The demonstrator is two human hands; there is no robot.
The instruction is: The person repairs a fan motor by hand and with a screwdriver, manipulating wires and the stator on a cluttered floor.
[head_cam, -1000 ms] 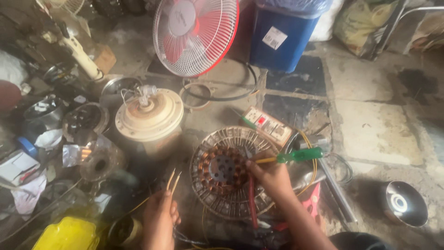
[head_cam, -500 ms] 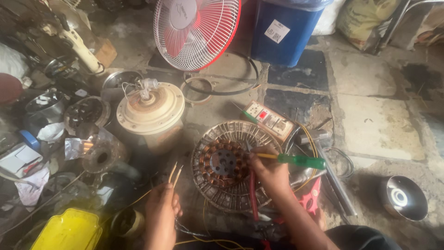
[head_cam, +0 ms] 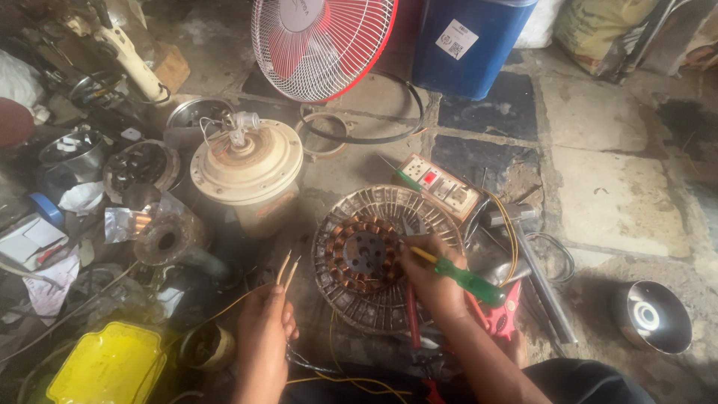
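A round metal fan motor (head_cam: pixel 385 258) with copper windings lies on the stone floor in front of me. My right hand (head_cam: pixel 434 280) rests on its right side and grips a green-handled screwdriver (head_cam: pixel 467 280), with the tip pointing at the windings. My left hand (head_cam: pixel 263 325) is left of the motor and pinches two thin pale wire ends (head_cam: pixel 286 268) that point upward. Yellow and black wires trail below both hands.
A cream ceiling-fan motor (head_cam: pixel 247 172) stands at left, a red table fan (head_cam: pixel 318 45) and a blue drum (head_cam: pixel 471 41) at the back. A switch board (head_cam: pixel 441 187), red pliers (head_cam: pixel 502 314), a metal cup (head_cam: pixel 651 318), a yellow tray (head_cam: pixel 108 366) and scrap parts surround the spot.
The view has shifted slightly. My right hand with the screwdriver has stayed on the motor, and my left hand still holds the wire ends up beside it.
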